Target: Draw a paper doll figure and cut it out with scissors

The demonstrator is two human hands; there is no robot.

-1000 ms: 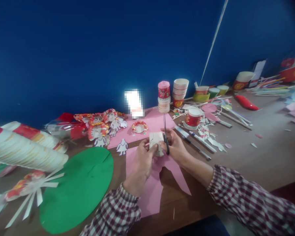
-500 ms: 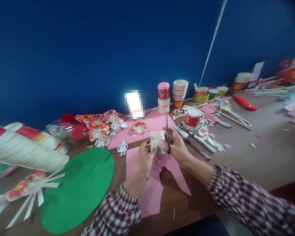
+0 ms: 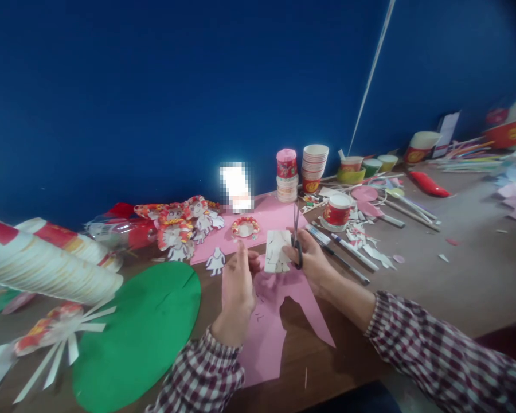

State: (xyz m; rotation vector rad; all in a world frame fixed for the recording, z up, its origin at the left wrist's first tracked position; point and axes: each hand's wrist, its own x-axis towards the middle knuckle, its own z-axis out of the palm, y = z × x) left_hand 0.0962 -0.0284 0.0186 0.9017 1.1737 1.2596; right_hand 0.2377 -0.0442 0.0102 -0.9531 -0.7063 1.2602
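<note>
Black-handled scissors (image 3: 296, 223) sit in my right hand (image 3: 317, 261), their narrow blades pointing up and away. The same hand pinches a small cream paper piece (image 3: 277, 252) under its thumb; dark drawn lines mark the piece. My left hand (image 3: 237, 295) is just left of the paper, apart from it, thumb raised and fingers loosely bent with nothing seen in them. Beneath both hands lies a cut pink paper sheet (image 3: 262, 344). A small white figure cut-out (image 3: 215, 262) rests on the table beyond my left hand.
A green paper oval (image 3: 141, 327) and stacked paper cups (image 3: 55, 267) fill the left. Behind are decorated cut-out figures (image 3: 176, 223), a cup ring (image 3: 245, 228) and a lit, blurred-out screen (image 3: 236, 186). Pens (image 3: 355, 252), scraps and a red-and-white cup (image 3: 337, 211) lie to the right.
My left hand has let go of the paper piece and moved slightly left, its thumb lifting. The paper now stays in my right hand beside the scissors.
</note>
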